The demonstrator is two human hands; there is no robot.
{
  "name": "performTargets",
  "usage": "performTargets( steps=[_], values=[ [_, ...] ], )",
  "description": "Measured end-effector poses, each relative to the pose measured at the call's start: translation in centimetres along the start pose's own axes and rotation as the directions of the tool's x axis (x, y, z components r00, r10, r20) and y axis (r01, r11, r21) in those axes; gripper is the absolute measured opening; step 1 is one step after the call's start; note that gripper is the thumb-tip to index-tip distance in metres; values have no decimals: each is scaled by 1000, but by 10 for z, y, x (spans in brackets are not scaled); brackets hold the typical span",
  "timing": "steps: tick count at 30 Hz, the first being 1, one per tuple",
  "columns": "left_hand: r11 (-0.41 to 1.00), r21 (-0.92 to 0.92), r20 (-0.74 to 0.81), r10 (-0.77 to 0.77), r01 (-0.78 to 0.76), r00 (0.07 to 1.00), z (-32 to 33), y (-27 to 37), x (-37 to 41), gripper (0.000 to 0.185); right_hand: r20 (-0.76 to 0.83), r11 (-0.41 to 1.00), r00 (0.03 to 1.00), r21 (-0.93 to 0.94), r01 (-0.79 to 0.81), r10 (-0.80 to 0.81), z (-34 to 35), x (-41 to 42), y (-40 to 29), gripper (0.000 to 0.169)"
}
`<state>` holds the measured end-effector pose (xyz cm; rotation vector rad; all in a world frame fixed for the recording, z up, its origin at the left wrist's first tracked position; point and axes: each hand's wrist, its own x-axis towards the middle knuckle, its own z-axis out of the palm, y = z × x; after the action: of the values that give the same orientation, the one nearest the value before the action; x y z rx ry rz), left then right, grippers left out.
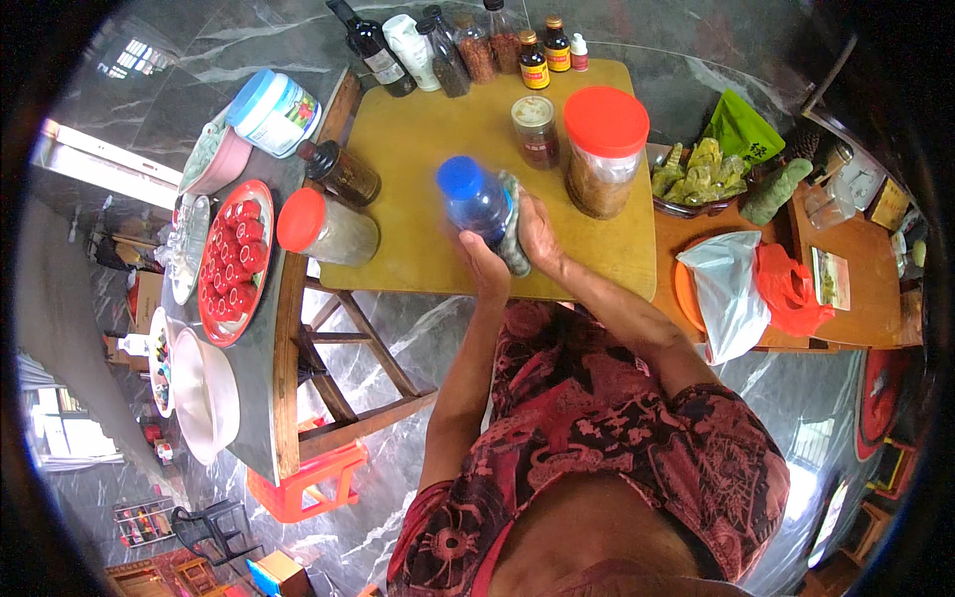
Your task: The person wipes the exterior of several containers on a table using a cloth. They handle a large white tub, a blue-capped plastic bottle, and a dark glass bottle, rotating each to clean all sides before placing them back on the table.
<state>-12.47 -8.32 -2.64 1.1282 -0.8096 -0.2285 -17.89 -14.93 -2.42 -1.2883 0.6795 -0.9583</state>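
Note:
My left hand (481,261) grips the lower part of a clear bottle with a blue cap (460,177), held tilted over the yellow tabletop (418,119). A grey-green cloth (512,246) lies against the bottle's right side, with my right hand (539,230) pressing it there. To the right of my hands stands a large jar with a red lid (606,123) and brown contents. Behind it is a smaller glass jar (535,130). On the left are a dark bottle (347,175) and a jar with a red lid (336,231) and pale contents. Parts of my fingers are hidden.
Several bottles (448,60) line the table's back edge. On the left table are a tray of red cups (233,269), a white tub (276,116) and a basin (205,395). At right, a wooden surface (858,216) holds a dish of yellow-green pieces (701,175) and plastic bags (727,291).

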Motion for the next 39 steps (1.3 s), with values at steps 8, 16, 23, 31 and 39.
performTargets(
  steps=[8, 16, 23, 31, 39],
  values=[
    [960, -240, 64, -129, 141, 990, -15, -37, 2, 67, -57, 939, 938, -66, 338, -342, 9, -19, -68, 43],
    [955, -262, 24, -137, 139, 990, -2, -20, 2, 66, 94, 917, 923, -113, 383, -374, 2, -7, -81, 42],
    [958, -239, 138, -128, 158, 982, -21, -51, 0, 72, -105, 981, 979, -103, 163, -174, -2, -18, -50, 47],
    [991, 19, 68, -134, 133, 989, -23, -34, -2, 63, -249, 982, 965, 187, -40, 86, -6, -10, -25, 43],
    [997, -55, 191, -39, 50, 981, -31, -14, -8, 52, -182, 835, 966, 547, -55, 183, -11, -4, -116, 35]
  ],
)
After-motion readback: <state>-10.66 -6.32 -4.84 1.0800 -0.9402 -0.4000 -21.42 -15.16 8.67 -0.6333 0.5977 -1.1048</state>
